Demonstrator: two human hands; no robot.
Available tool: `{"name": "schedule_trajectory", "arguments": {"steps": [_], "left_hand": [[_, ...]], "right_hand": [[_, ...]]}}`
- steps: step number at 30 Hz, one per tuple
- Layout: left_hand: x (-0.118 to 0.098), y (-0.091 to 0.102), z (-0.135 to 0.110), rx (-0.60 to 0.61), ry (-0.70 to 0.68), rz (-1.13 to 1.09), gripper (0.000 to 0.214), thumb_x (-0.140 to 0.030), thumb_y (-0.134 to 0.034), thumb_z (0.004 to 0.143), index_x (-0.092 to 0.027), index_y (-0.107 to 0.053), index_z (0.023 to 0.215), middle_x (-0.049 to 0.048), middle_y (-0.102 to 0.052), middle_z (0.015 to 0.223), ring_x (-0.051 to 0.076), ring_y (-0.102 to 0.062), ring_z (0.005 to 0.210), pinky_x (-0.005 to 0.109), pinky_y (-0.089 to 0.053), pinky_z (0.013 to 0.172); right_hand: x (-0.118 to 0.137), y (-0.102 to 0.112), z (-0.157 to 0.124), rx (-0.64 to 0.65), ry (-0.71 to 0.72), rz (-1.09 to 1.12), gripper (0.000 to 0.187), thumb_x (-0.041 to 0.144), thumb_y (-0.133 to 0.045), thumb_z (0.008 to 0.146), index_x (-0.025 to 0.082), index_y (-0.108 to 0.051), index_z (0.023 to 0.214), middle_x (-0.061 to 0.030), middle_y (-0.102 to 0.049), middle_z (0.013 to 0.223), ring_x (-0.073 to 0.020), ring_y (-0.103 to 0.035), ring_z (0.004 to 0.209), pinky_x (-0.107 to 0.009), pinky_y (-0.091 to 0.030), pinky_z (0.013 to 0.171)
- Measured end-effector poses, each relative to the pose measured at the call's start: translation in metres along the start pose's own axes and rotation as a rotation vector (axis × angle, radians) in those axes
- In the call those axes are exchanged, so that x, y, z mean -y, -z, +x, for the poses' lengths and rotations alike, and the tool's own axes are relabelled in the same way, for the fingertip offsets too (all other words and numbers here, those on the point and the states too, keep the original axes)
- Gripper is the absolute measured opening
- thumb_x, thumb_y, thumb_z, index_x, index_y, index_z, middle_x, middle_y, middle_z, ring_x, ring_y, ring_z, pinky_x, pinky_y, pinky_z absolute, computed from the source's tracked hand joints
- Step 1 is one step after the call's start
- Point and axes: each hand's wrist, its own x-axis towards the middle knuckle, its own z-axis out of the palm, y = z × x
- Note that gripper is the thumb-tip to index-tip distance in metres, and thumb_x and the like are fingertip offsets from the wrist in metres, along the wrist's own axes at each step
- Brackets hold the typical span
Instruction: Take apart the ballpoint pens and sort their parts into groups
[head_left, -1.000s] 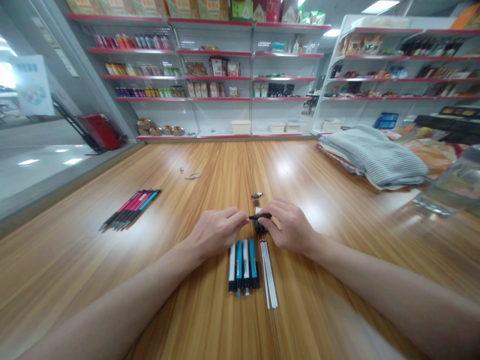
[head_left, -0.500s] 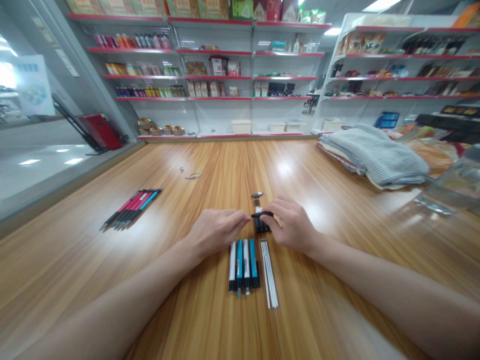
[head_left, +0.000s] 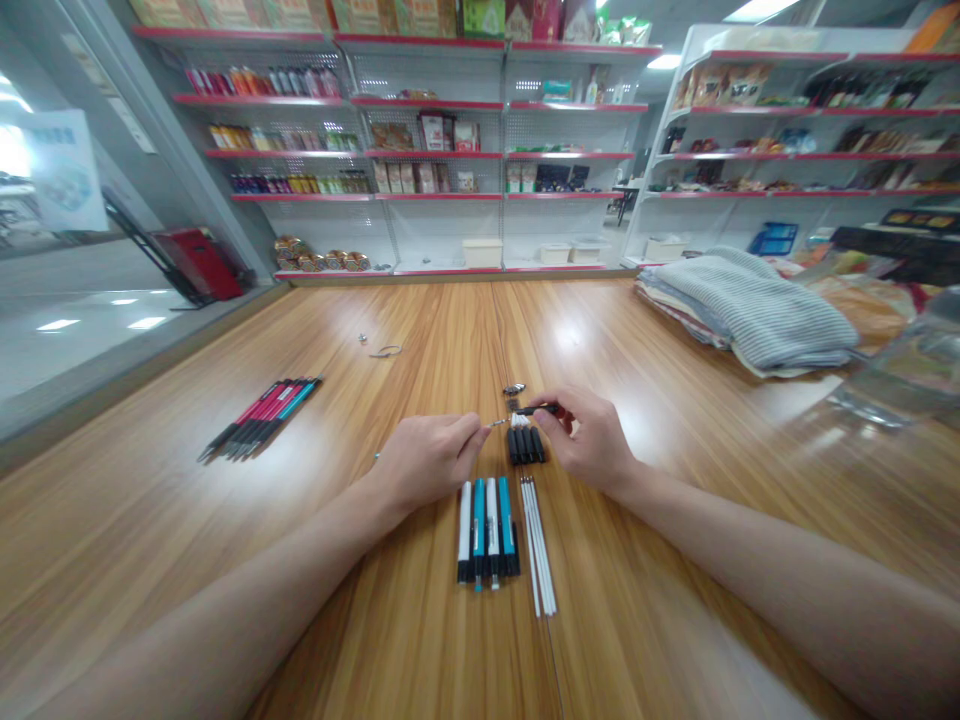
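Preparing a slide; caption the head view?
Left hand and right hand hold pen parts near black tubes and white refills.

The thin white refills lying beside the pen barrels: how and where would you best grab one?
Probably pinch the rightmost white refill mid-tube, coming from the right: it's slim and lies flat, with tabletop along that side, while the other refills and pen barrels lie left.

Single head-worn view, facing forward and down, near table [head_left: 420,640]

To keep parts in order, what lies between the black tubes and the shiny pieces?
Head view: white parts beside the black tubes, then dark bits, too blurred to name, before the shiny pieces.
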Motion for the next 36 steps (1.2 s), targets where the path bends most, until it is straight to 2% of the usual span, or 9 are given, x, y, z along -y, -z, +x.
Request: {"name": "schedule_trajectory", "arguments": {"steps": [8,15,20,22,24,28,30,32,36], "left_hand": [[0.000,0.000,-0.001,0.049,0.032,-0.008,0.035,-0.037,-0.036,0.096,-0.018,-0.050,0.071,-0.0001,-0.058,0.063,0.011,-0.051,0.054,0.026,-0.023,0.050],[-0.001,0.001,0.000,0.052,0.039,-0.003,0.035,-0.038,-0.036,0.096,-0.019,-0.049,0.071,-0.0005,-0.058,0.063,0.011,-0.050,0.054,0.027,-0.024,0.051],[0.000,0.001,-0.001,0.043,0.035,0.002,0.034,-0.037,-0.037,0.096,-0.019,-0.049,0.070,-0.0006,-0.057,0.062,0.011,-0.050,0.054,0.026,-0.024,0.051],[0.001,0.001,-0.001,0.039,0.034,0.004,0.034,-0.037,-0.037,0.096,-0.018,-0.049,0.070,-0.0004,-0.057,0.062,0.011,-0.049,0.053,0.026,-0.023,0.051],[0.001,0.000,-0.001,0.038,0.032,0.000,0.034,-0.037,-0.037,0.096,-0.018,-0.049,0.070,-0.0003,-0.057,0.062,0.011,-0.049,0.053,0.026,-0.024,0.051],[0.001,0.000,-0.002,0.040,0.037,-0.009,0.034,-0.037,-0.038,0.096,-0.018,-0.049,0.069,-0.0003,-0.057,0.062,0.011,-0.049,0.053,0.026,-0.024,0.051],[0.001,0.000,-0.002,0.043,0.036,-0.007,0.034,-0.037,-0.038,0.096,-0.018,-0.049,0.070,-0.0003,-0.057,0.062,0.011,-0.050,0.053,0.026,-0.024,0.051],[0.001,0.000,-0.002,0.040,0.034,-0.005,0.034,-0.036,-0.038,0.095,-0.018,-0.049,0.069,-0.0003,-0.057,0.062,0.011,-0.050,0.053,0.026,-0.025,0.051],[0.001,0.000,-0.002,0.034,0.032,-0.008,0.033,-0.036,-0.038,0.096,-0.018,-0.049,0.070,0.0001,-0.058,0.063,0.011,-0.051,0.054,0.026,-0.025,0.051]], "right_hand": [[-0.015,0.000,0.001,0.046,-0.311,0.284,0.015,0.028,-0.056,0.086,0.017,-0.063,0.094,-0.0026,-0.064,0.084,-0.0118,-0.055,0.065,-0.023,-0.040,0.056],[-0.022,0.000,0.007,0.010,-0.384,0.366,0.019,0.033,-0.064,0.080,0.016,-0.055,0.078,0.0015,-0.056,0.070,-0.0097,-0.050,0.062,-0.022,-0.037,0.056],[-0.031,0.000,0.008,0.036,-0.439,0.418,0.019,0.033,-0.063,0.079,0.015,-0.060,0.082,0.0013,-0.056,0.068,-0.0091,-0.047,0.057,-0.022,-0.034,0.052],[-0.035,0.001,0.009,0.100,-0.447,0.412,0.022,0.036,-0.062,0.080,0.014,-0.062,0.078,0.0011,-0.055,0.065,-0.0084,-0.044,0.055,-0.022,-0.032,0.050],[-0.038,0.005,0.011,0.217,-0.435,0.433,0.026,0.039,-0.062,0.080,0.013,-0.062,0.076,0.0008,-0.055,0.064,-0.0081,-0.044,0.054,-0.022,-0.033,0.051],[-0.041,0.018,0.019,0.573,-0.451,0.556,0.029,0.037,-0.069,0.074,0.014,-0.060,0.089,0.0029,-0.055,0.062,-0.0077,-0.047,0.052,-0.020,-0.034,0.048],[-0.041,0.024,0.022,0.707,-0.485,0.583,0.034,0.035,-0.072,0.071,0.014,-0.057,0.093,0.0048,-0.053,0.057,-0.0081,-0.048,0.049,-0.019,-0.035,0.047],[-0.041,0.028,0.024,0.766,-0.514,0.582,0.036,0.034,-0.073,0.070,0.014,-0.054,0.094,0.0045,-0.055,0.056,-0.0098,-0.052,0.049,-0.020,-0.039,0.047],[-0.040,0.028,0.025,0.765,-0.533,0.518,0.036,0.033,-0.072,0.071,0.015,-0.052,0.094,0.0015,-0.061,0.059,-0.0110,-0.056,0.051,-0.020,-0.041,0.048]]}}
